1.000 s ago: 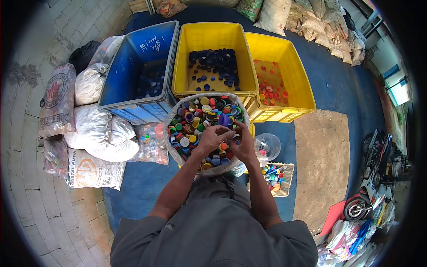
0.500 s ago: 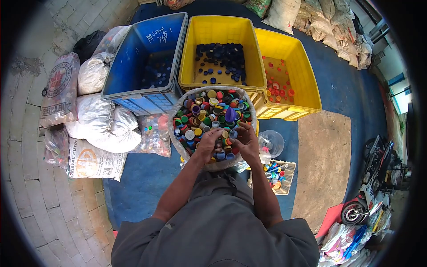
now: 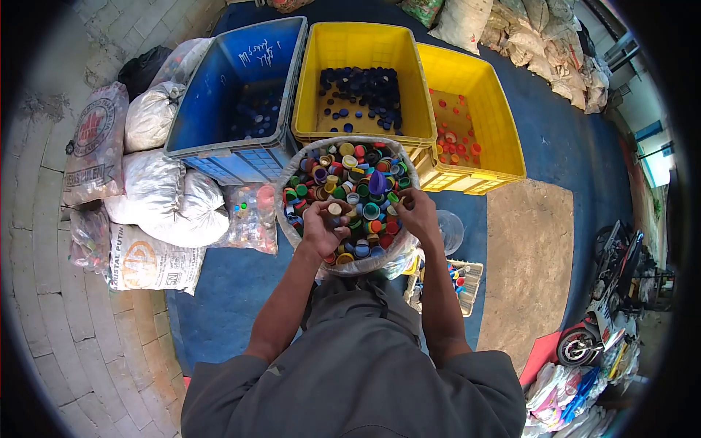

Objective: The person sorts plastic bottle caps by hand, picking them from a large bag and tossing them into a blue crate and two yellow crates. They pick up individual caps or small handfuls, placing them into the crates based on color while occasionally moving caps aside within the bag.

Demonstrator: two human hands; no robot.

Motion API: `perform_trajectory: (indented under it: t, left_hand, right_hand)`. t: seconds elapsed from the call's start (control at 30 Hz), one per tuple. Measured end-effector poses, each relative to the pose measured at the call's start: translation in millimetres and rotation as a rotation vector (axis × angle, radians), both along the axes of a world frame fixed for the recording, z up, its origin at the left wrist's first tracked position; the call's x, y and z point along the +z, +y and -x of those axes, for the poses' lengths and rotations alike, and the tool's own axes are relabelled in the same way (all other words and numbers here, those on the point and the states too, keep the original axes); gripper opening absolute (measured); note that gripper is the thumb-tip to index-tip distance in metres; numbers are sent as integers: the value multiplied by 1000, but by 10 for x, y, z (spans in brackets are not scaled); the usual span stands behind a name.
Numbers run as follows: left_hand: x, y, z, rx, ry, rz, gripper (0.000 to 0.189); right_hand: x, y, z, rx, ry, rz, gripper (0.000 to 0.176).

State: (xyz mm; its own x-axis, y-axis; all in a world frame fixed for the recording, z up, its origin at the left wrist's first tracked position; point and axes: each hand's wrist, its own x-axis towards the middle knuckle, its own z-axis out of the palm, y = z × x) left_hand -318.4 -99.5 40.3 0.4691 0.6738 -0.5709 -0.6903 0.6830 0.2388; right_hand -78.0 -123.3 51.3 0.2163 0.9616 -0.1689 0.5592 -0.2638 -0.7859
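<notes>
A round container point(image 3: 283, 228) with a pale liner stands against my body, full of mixed bottle caps point(image 3: 365, 191). Over its left part, my left hand point(image 3: 321, 228) is turned palm up with its fingers curled round a cream-topped cap point(image 3: 334, 209). My right hand point(image 3: 416, 214) is above the right rim, its fingers bent together near a green cap; what it holds, if anything, is too small to make out. A purple cap point(image 3: 377, 182) lies on the pile between and beyond my hands.
Beyond the container stand a blue crate point(image 3: 219, 95) and two yellow crates point(image 3: 365, 44) point(image 3: 482, 95), with caps inside. Filled sacks point(image 3: 150, 190) lie at left. A small tray point(image 3: 471, 288) of caps and a clear round tub point(image 3: 450, 232) are at right.
My hands have moved apart. The left has shifted left and turned palm up with the cream-topped cap; the right has moved right and slightly up towards the rim.
</notes>
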Motion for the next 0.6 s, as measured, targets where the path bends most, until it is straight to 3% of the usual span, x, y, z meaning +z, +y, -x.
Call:
perform_trajectory:
  t: [0.03, 0.13, 0.33, 0.43, 0.53, 0.6]
  left_hand:
    - [11, -24, -7, 12, 44, 12, 26]
    - [47, -89, -15, 38, 117, 39, 24]
    - [-145, -80, 5, -90, 230, -34, 26]
    - [-63, -96, -52, -118, 245, -79, 22]
    - [37, -133, -103, -140, 237, -157, 22]
    - [87, -156, -125, -154, 289, -148, 25]
  right_hand:
    - [51, 7, 27, 68, -218, -3, 40]
    - [142, -26, 135, 156, -456, 139, 49]
    - [-40, -24, 147, 107, -376, 61, 45]
    - [-16, -27, 74, 64, -170, 10, 47]
    - [211, -87, 58, -22, 209, -57, 43]
    - [163, -121, -28, -90, 652, -36, 43]
